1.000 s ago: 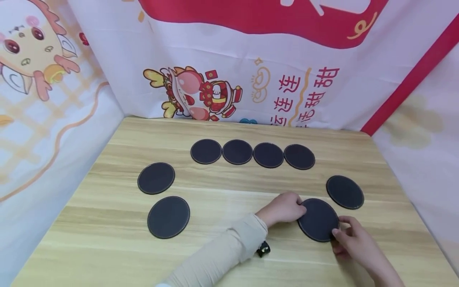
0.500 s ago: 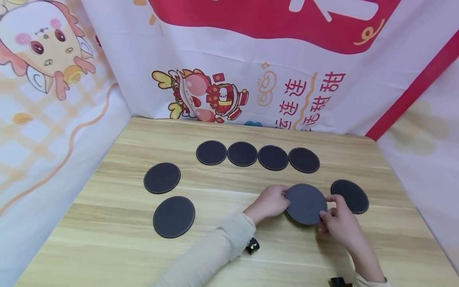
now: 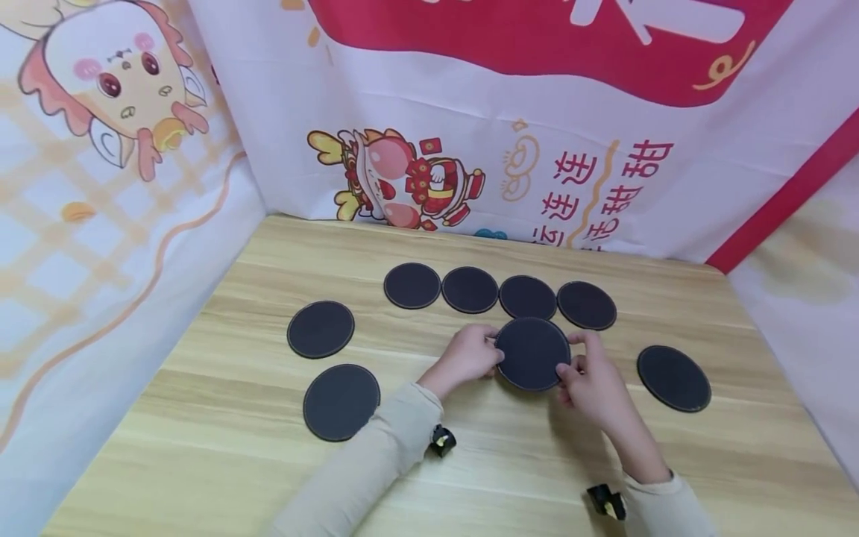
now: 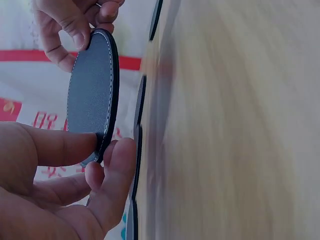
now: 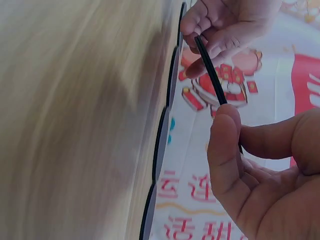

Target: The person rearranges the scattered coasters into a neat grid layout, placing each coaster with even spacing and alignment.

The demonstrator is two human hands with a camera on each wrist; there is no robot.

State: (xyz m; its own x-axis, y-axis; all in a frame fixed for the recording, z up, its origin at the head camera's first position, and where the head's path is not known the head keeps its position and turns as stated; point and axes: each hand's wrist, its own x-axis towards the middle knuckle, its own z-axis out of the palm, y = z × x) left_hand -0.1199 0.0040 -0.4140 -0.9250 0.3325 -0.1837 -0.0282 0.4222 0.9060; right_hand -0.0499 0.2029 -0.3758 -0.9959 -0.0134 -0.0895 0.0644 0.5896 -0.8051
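A round black coaster [image 3: 533, 354] with a stitched edge is held up off the table between both hands. My left hand [image 3: 467, 352] pinches its left edge, thumb on top and fingers beneath. On the opposite side, my right hand [image 3: 593, 380] grips the rim between thumb and fingers. In the left wrist view the coaster [image 4: 90, 95] is raised beside the tabletop, its white stitching visible. From the right wrist it shows almost edge-on. Just beyond it, several matching coasters [image 3: 470, 289] lie side by side in a row, and the held one slightly overlaps them in the head view.
Two more coasters lie at the left, one farther back [image 3: 321, 329] and one nearer [image 3: 341, 402], beside the left sleeve. Another coaster [image 3: 674, 378] lies at the right. Printed cloth [image 3: 429, 104] hangs along the back and sides of the wooden table [image 3: 490, 477].
Both hands have lifted the coaster off the table at the right and carried it leftward and away, toward the row. It tilted on the way. The head view has shifted slightly.
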